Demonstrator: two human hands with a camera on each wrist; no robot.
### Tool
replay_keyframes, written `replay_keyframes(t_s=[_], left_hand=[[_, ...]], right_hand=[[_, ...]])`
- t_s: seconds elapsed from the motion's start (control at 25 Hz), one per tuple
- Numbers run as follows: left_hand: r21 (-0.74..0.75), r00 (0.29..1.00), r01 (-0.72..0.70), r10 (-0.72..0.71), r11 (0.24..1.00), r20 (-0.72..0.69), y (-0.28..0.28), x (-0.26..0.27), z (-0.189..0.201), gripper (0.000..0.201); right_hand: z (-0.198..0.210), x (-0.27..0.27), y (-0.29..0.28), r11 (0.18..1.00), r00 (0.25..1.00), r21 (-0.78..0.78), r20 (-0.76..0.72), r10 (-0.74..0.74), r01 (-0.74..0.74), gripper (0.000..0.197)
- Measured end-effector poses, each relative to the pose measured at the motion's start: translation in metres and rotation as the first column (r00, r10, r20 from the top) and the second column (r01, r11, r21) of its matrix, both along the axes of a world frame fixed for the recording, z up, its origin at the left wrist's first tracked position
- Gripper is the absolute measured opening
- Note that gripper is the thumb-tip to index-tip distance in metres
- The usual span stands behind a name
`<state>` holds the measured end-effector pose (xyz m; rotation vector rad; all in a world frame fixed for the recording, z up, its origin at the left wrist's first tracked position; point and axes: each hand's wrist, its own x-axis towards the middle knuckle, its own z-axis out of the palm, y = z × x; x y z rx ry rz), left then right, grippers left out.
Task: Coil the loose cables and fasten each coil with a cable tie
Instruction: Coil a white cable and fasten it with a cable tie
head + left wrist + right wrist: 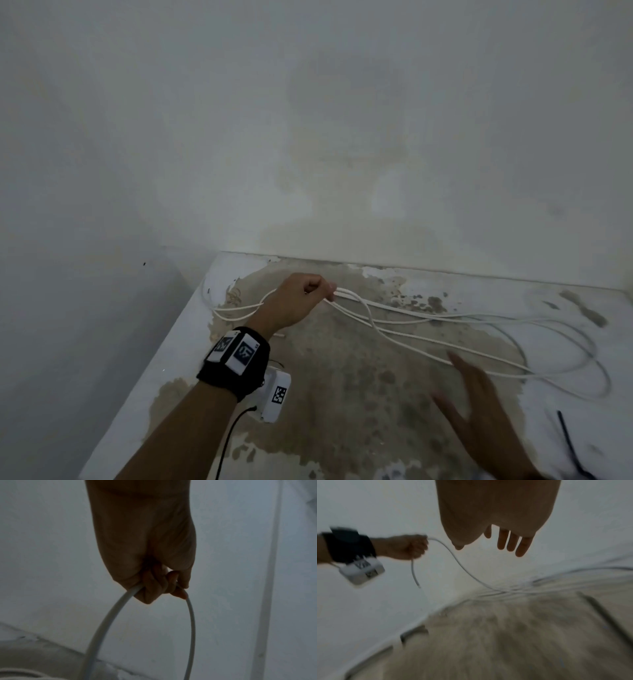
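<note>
A long white cable [445, 337] lies in loose loops across the stained table [342, 411]. My left hand [301, 301] is raised at the back left and grips strands of this cable [109, 615] in a fist; the cable [453, 557] sags from it down to the table, and a short end hangs below the fist. My right hand [479, 404] hovers over the table at the front right, fingers [511, 542] spread and holding nothing, blurred by motion. A black cable tie [568, 445] lies at the front right, beside that hand.
The table stands in a corner, with white walls [308, 137] behind it and on the left. Its left edge [154, 370] drops off to the floor. The surface is worn, with brown patches where the white coating has peeled.
</note>
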<state>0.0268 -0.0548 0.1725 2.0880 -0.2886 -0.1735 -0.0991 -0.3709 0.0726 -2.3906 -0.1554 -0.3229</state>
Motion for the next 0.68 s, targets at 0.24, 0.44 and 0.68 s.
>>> replay_keyframes(t_s=[0.24, 0.44, 0.68], left_hand=[[-0.561, 0.975, -0.007, -0.119, 0.828, -0.188, -0.047, -0.021, 0.051, 0.033], [-0.878, 0.971, -0.238, 0.074, 0.415, -0.228, -0.011, -0.018, 0.073, 0.031], [-0.922, 0.943, -0.303, 0.218, 0.240, -0.253, 0.000, -0.003, 0.079, 0.030]], right_hand=[[0.100, 0.109, 0.068, 0.910, 0.968, 0.341, 0.011, 0.249, -0.238, 0.017], [0.108, 0.123, 0.005, 0.933, 0.953, 0.240, -0.070, 0.294, -0.270, 0.022], [0.113, 0.078, -0.043, 0.910, 0.948, -0.268, -0.134, 0.289, -0.316, 0.042]])
